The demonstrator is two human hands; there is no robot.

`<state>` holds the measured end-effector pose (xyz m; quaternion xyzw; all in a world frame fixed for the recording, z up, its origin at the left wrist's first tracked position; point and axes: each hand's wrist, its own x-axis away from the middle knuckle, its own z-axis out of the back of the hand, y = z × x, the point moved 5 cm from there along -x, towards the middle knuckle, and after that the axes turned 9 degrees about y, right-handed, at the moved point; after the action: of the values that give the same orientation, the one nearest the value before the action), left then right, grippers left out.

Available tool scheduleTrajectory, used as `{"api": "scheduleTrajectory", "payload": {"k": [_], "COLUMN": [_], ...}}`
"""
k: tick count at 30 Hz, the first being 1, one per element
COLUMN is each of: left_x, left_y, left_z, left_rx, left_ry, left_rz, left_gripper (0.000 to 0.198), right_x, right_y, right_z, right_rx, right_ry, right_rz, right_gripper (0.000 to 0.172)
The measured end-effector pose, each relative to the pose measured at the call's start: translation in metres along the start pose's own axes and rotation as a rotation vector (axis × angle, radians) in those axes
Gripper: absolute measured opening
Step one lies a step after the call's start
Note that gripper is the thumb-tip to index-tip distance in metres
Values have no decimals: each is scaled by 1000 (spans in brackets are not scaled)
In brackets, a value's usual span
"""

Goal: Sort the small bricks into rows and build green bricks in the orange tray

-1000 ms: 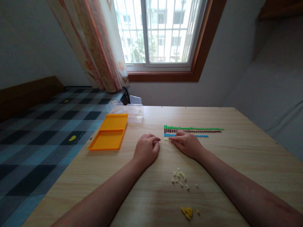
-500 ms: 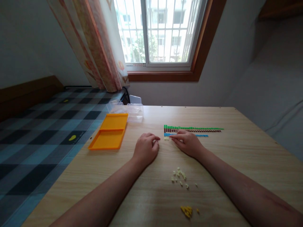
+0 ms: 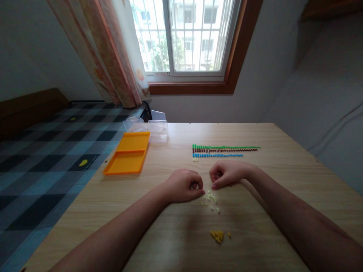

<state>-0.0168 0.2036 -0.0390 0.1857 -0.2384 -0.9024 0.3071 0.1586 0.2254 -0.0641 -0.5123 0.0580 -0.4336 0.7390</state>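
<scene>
My left hand (image 3: pixel 185 185) reaches the scattered cream pieces (image 3: pixel 211 197), its thumb and index finger pinched together at their left edge. Whether a piece is between those fingertips is too small to see. My right hand (image 3: pixel 228 173) is curled just above and right of the same pieces, fingers bent in toward the thumb; anything inside is hidden. Beyond the hands lie long rows of small pieces: a green row (image 3: pixel 215 147), a brown row (image 3: pixel 219 150) and a blue row (image 3: pixel 217 155). Below their left end stand a few cream pieces (image 3: pixel 195 159) in a short row.
A small heap of yellow pieces (image 3: pixel 217 236) lies near the front, with one apart. To the left is an orange two-part tray (image 3: pixel 130 151), with clear plastic boxes (image 3: pixel 158 130) behind it. A checked bed (image 3: pixel 53 166) adjoins the wooden table (image 3: pixel 159 238).
Both hands have drawn back from the rows to the loose cream pieces. The right hand's fingers have curled in, and the view has shifted slightly.
</scene>
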Motion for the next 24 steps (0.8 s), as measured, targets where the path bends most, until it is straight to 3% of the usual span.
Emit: {"api": "scheduleTrajectory", "payload": {"k": [4, 14, 24], "left_x": [-2, -5, -4], "left_y": [2, -2, -6], "left_z": [-1, -5, -6], "left_rx": [-45, -113, -112], "left_ry": [-38, -29, -44], "left_rz": [31, 167, 149], "left_gripper": [11, 11, 19], "right_x": [1, -3, 0], "right_y": [1, -8, -21], "right_z": [-9, -14, -14], "right_rx": [-12, 108, 224], "right_ry": [-118, -97, -64], "right_rz": [-110, -103, -109], "right_gripper": [35, 33, 28]}}
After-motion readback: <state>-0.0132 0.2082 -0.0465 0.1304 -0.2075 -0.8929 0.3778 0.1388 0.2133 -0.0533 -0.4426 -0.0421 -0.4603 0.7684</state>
